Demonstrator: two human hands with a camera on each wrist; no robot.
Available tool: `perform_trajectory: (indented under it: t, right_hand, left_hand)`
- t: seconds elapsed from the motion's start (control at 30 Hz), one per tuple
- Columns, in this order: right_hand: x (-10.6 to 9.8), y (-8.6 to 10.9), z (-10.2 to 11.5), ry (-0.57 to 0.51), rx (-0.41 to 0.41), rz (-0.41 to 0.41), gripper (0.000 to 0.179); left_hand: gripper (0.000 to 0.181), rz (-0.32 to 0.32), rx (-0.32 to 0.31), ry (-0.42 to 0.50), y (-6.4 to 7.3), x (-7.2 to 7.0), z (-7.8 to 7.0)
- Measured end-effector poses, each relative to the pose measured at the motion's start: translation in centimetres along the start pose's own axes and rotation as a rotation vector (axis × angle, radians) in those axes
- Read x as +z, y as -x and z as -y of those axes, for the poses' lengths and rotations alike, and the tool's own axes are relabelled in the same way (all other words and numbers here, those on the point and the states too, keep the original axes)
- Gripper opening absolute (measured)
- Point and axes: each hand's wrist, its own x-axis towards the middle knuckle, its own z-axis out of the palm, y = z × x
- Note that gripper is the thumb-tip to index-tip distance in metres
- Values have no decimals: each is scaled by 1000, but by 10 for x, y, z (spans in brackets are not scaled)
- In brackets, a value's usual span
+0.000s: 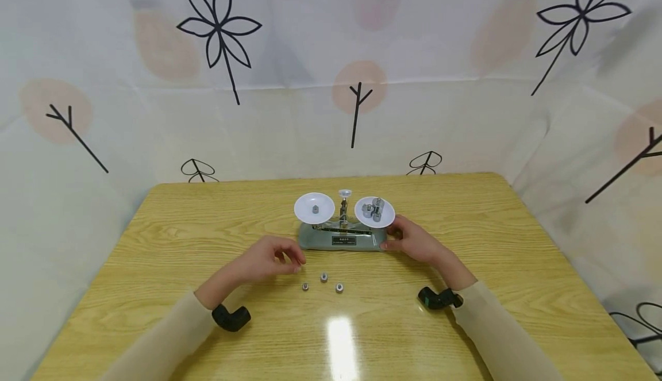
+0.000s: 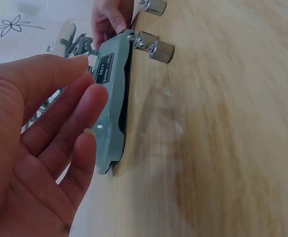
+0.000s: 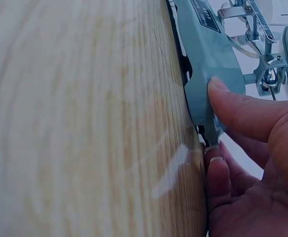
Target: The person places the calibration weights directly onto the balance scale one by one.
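A balance scale [image 1: 316,241] with a grey-green base stands on the table. My right hand [image 1: 416,242] grips the right end of its base; in the right wrist view the thumb [image 3: 233,106] presses the front, the other fingers at the end and behind. One small metal weight [image 1: 315,210] sits in the left white pan [image 1: 305,202]. Several weights [image 1: 377,206] stand in the right pan [image 1: 385,220]. My left hand [image 1: 269,259] is in front of the base's left end, fingers loosely bent, nothing visible between them. Three small weights [image 1: 324,277] stand on the table just right of it.
The wooden table [image 1: 155,266] ends at the back against a patterned white cloth [image 1: 289,134]. Black wrist devices [image 1: 231,318] sit on both forearms. A bright reflection [image 1: 341,346] lies on the table's near side.
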Motion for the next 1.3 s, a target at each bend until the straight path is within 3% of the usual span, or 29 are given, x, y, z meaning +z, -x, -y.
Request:
perform_trajectory:
  t: [0.37, 0.77, 1.3]
  right_hand:
    - [0, 0, -1, 5, 2, 5, 51]
    - [0, 2, 1, 5, -4, -6, 52]
    - [1, 1, 3, 8, 13, -7, 53]
  left_hand:
    - [12, 37, -32, 65, 2, 13, 0]
    - [15, 169, -29, 118, 3, 18, 5]
    - [15, 179, -46, 46, 0, 22, 9]
